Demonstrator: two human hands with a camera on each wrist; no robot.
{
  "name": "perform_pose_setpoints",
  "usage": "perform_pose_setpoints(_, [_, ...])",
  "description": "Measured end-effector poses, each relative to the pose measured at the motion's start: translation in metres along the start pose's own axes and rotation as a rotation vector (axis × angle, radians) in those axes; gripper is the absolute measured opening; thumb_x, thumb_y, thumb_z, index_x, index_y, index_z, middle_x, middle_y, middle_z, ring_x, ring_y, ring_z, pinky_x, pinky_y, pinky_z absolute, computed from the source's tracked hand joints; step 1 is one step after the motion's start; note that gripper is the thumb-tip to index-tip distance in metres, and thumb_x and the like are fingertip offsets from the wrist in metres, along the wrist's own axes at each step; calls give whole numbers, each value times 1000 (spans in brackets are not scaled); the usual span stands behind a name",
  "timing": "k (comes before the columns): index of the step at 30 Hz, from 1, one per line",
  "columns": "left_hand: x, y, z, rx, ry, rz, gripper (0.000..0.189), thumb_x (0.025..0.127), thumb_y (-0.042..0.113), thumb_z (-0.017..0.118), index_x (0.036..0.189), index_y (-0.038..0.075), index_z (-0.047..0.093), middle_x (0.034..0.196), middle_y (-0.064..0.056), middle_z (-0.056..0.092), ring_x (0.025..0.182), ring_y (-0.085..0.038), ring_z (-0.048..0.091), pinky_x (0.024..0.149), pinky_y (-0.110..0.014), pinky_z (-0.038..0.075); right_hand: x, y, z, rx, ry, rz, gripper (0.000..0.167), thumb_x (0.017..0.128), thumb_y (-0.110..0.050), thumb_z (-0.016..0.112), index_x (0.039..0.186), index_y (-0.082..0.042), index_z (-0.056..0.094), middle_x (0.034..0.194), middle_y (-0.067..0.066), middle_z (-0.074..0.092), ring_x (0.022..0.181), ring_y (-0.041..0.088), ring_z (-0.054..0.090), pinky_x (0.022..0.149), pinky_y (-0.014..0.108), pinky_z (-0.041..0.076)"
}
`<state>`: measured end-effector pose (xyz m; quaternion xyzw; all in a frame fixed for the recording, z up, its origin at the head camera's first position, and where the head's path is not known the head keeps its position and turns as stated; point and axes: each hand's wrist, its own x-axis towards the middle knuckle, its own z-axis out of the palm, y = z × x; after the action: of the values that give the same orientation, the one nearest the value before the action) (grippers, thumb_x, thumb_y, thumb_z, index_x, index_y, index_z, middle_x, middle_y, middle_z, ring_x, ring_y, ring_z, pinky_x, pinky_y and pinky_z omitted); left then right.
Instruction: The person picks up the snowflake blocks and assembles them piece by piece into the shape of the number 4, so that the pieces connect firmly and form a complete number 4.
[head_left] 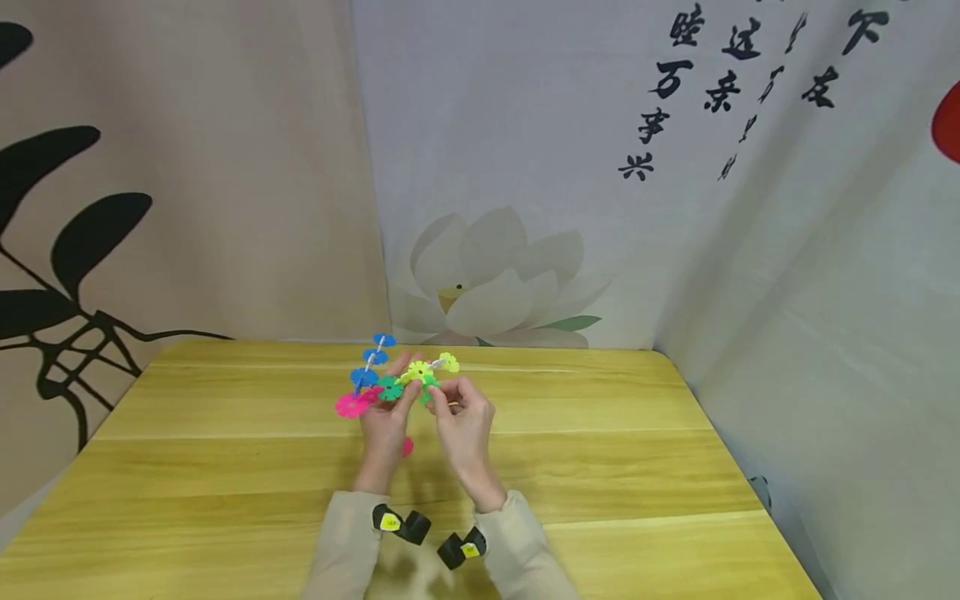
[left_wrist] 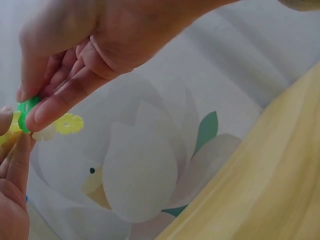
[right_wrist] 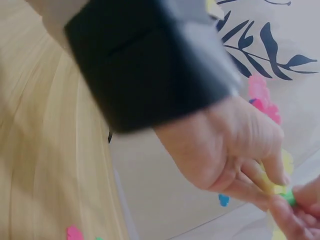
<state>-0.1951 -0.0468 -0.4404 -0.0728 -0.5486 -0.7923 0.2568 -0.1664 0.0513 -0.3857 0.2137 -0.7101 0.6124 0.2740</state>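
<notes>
Notched plastic flower discs are joined into one piece above the table. My left hand (head_left: 384,429) holds it, thumb and fingers pinching near the yellow disc (head_left: 419,372). Blue discs (head_left: 365,377) stand in a raised chain at the left, above the pink discs (head_left: 352,406) and a dark green disc (head_left: 390,388). Another yellow disc (head_left: 448,362) sits at the far right end on a whitish link. Between thumb and forefinger, my right hand (head_left: 467,425) pinches a bright green disc (left_wrist: 25,114) against the yellow one. Fingers partly hide the join.
The wooden table (head_left: 600,467) stretches out under both hands. Another pink disc (head_left: 408,447) shows between the wrists; whether it lies on the table I cannot tell. Black wrist cameras (head_left: 411,527) sit on both sleeves. A printed cloth (head_left: 517,125) hangs behind the table.
</notes>
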Motion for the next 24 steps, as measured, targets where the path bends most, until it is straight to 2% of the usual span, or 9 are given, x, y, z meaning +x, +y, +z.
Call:
perform_pose_setpoints(3, [2,2,-4,14,19,-11,35,89,2,62,121,-9,56,117,-7,65,106,-10,60,89,-20,48,0,3,-2,47,-43,-19,3,85,15,58,82,15,59,68,26,60,57,39,63,49,39,56])
perform_pose_setpoints(5, [4,3,-7,24,39,-15,34,89,6,64,119,-7,58,116,-5,65,107,-11,59,89,-21,48,-2,9,-4,79,-66,-6,7,88,13,54,84,16,59,70,27,61,58,40,63,50,41,56])
perform_pose_setpoints(7, [6,5,-9,17,55,-19,34,88,7,64,119,-7,59,116,-2,66,109,-12,58,91,-22,46,-5,16,-6,95,-88,49,12,91,10,52,85,17,59,71,27,62,59,41,63,51,42,56])
perform_pose_setpoints(9, [8,7,-10,6,66,-12,35,88,8,65,119,-8,58,113,2,67,111,-13,57,93,-23,45,-9,33,-5,99,-131,136,14,92,7,52,85,15,60,72,25,63,60,41,63,53,41,57])
perform_pose_setpoints(11, [9,8,-11,-22,66,0,36,88,6,65,119,-11,56,112,2,67,111,-14,56,93,-23,45,-14,52,-2,31,-211,236,13,92,3,55,88,11,63,76,21,64,64,35,64,55,34,57])
perform_pose_setpoints(13, [11,8,-12,-55,66,19,36,87,3,64,118,-14,55,112,-3,67,109,-14,57,91,-23,45,-19,70,2,-68,-326,328,12,90,-2,59,93,8,66,83,16,66,72,27,64,61,27,56])
perform_pose_setpoints(16, [11,8,-14,-99,61,21,37,87,-1,63,118,-17,53,112,-6,67,105,-14,59,89,-23,47,-26,91,10,-231,-495,385,18,87,-7,65,102,4,67,97,12,66,85,21,61,69,23,53])
perform_pose_setpoints(19, [11,8,-14,-109,64,2,37,87,0,64,118,-16,53,112,-5,67,102,-13,59,87,-22,47,-32,101,16,-332,-616,381,26,85,-10,69,107,4,66,103,13,64,90,21,61,75,23,52])
perform_pose_setpoints(24, [9,10,-15,-98,58,-24,36,87,0,64,118,-15,54,110,0,68,96,-12,60,84,-22,47,-39,112,23,-490,-714,266,25,80,-14,74,101,0,70,91,6,61,78,11,54,67,17,47])
